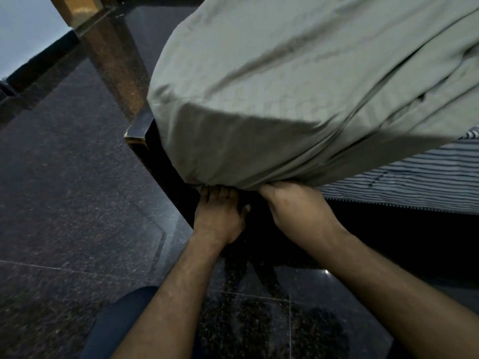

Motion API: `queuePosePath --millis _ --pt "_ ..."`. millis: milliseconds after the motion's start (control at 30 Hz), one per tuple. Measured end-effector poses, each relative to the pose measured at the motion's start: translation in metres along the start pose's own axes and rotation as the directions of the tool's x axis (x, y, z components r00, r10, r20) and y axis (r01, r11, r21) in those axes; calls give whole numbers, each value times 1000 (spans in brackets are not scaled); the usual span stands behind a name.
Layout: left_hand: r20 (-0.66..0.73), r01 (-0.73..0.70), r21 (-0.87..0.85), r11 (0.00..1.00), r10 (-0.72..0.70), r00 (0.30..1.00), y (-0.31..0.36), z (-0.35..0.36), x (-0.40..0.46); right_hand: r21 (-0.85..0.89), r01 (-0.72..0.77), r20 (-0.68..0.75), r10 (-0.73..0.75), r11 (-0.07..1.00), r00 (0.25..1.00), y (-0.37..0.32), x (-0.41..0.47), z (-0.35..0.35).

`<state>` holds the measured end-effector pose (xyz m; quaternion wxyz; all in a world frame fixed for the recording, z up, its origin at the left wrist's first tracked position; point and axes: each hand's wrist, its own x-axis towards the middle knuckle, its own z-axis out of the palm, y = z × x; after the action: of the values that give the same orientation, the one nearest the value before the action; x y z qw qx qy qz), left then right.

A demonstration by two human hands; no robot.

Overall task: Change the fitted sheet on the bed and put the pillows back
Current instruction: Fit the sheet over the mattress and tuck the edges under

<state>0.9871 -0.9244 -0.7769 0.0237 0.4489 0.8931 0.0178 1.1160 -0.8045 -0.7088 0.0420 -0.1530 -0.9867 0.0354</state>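
The person is crouched at a corner of the bed, working the fitted sheet (298, 81) down over the mattress (404, 177). The grey-green cloth already caps the corner and hangs to its lower edge, right where both hands meet it. The left hand (220, 213) reaches up under the hem with its fingers (217, 193) pushed in beneath the cloth; whether that grip is clenched on the hem or merely pressing it in, I cannot tell, since the fingertips are hidden. The right hand (298, 206), just beside it, has its fingers curled over a bunched fold of the hem, grasping it.

To the right of the right hand the striped side of the mattress shows bare, with the sheet slanting up away from it, so this looks like the tucking of one corner, with that side yet to be covered. Left of the hands stands the dark wooden bed frame (140, 141); below is polished dark stone floor (64, 203).

Next, I would guess, the hem wants pulling under the mattress corner, then drawing along the striped side. No pillows are in sight.
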Motion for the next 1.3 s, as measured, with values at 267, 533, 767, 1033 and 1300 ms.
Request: queuePosePath --millis 267,533,767,1033,1300 --pt "-256 -89 -200 976 35 966 43 -53 -17 -312 117 -358 -230 943 905 67 -51 -8" --pt "-719 -533 -245 810 217 660 100 -56 -10 -441 -44 -654 -287 897 700 123 -60 -52" --pt "-727 -354 -123 927 159 668 135 -65 11 -440 16 -638 -325 898 698 117 -54 -69" --pt "-444 -483 -68 873 407 798 159 -77 4 -258 77 -185 -127 963 974 115 -98 -79" --pt "380 -462 -286 839 542 749 172 -54 -5 31 -292 670 197 956 716 82 -133 -39"
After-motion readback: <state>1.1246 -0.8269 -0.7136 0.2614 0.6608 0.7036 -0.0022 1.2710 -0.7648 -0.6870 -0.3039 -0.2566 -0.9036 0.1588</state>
